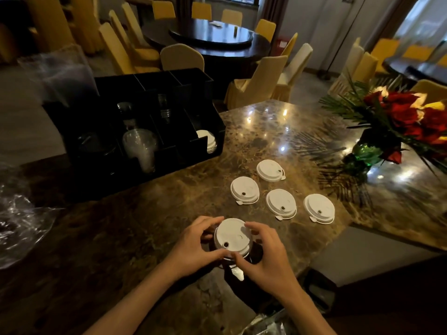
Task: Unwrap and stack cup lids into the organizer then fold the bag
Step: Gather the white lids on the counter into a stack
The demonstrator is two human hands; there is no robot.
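My left hand (193,245) and my right hand (266,252) grip a small stack of white cup lids (232,235) from both sides, just above the marble table (135,228). Several single white lids lie flat on the table beyond them, such as one lid (244,190) and another (319,208). The black organizer (135,126) stands at the back left; a few white lids (208,140) sit in its right front compartment. A clear plastic bag (17,221) lies crumpled at the far left.
Clear plastic cups (141,147) lie in the organizer's middle compartment. A vase of red flowers (391,131) stands at the table's right. More crinkled plastic (268,322) shows at the bottom edge. Yellow chairs (261,81) and a dark round table (212,37) fill the room behind.
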